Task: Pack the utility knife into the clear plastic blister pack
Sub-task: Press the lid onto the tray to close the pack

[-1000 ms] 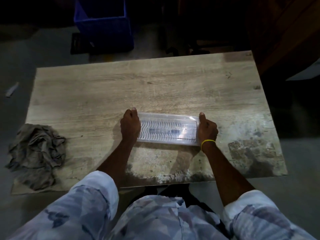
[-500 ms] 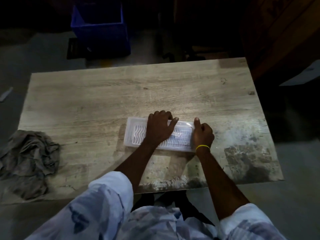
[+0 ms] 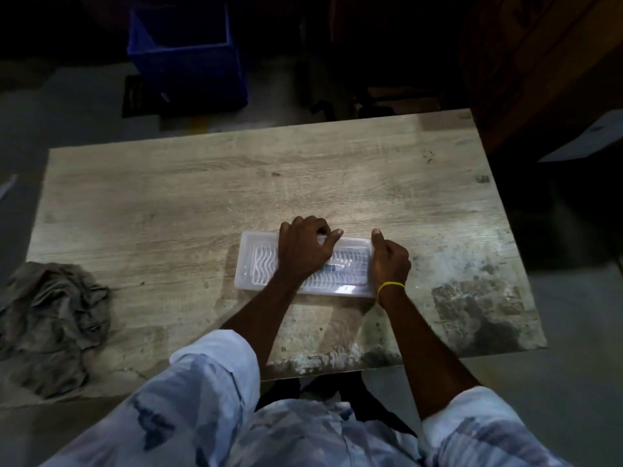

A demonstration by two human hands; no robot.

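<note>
The clear plastic blister pack (image 3: 258, 264) lies flat on the wooden table (image 3: 188, 197), long side left to right, with a wavy ribbed face. Through the plastic a dark utility knife (image 3: 337, 272) shows inside, partly hidden by my wrist. My left hand (image 3: 303, 249) rests on the middle of the pack, fingers curled over its far edge and thumb on top. My right hand (image 3: 389, 261), with a yellow band at the wrist, is closed against the pack's right end, thumb pointing away from me along that edge.
A crumpled grey rag (image 3: 50, 318) lies at the table's left front corner. A blue crate (image 3: 185, 52) stands on the floor beyond the far edge. The table's right front is stained and worn (image 3: 472, 308). The surroundings are dark.
My left hand went from the pack's left end to its middle, where it now presses the far edge. The right hand stays at the right end.
</note>
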